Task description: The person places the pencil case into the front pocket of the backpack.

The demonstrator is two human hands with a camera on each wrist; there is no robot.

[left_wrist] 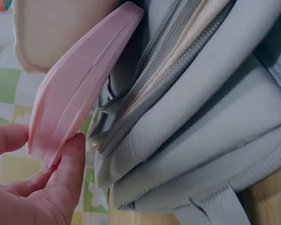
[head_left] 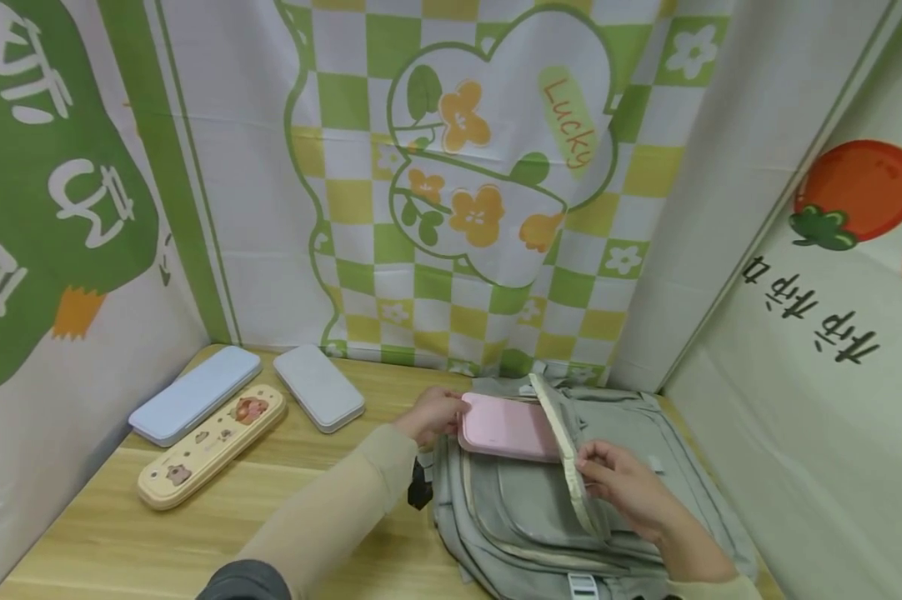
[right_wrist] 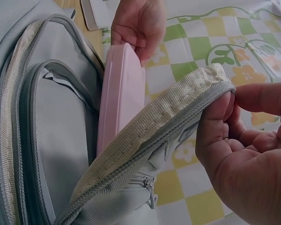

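A grey backpack (head_left: 631, 492) lies flat on the wooden table, its top compartment unzipped. My left hand (head_left: 434, 414) pinches the end of a pink pencil case (head_left: 505, 427), which sits partly inside the opening. The left wrist view shows thumb and fingers (left_wrist: 68, 173) on the pink case (left_wrist: 79, 79) beside the backpack's zipper (left_wrist: 154, 89). My right hand (head_left: 618, 482) pinches the cream-lined zipper flap (head_left: 571, 454) and holds it up. In the right wrist view the flap (right_wrist: 168, 131) arches over the pink case (right_wrist: 122, 93), gripped by my right hand (right_wrist: 234, 117), with my left hand (right_wrist: 138, 26) behind.
Three more pencil cases lie on the table at the left: a light blue one (head_left: 196, 393), a cream one with cartoon pictures (head_left: 212, 445) and a grey one (head_left: 318, 387). Printed cloth backdrops (head_left: 466, 167) wall in the table on three sides.
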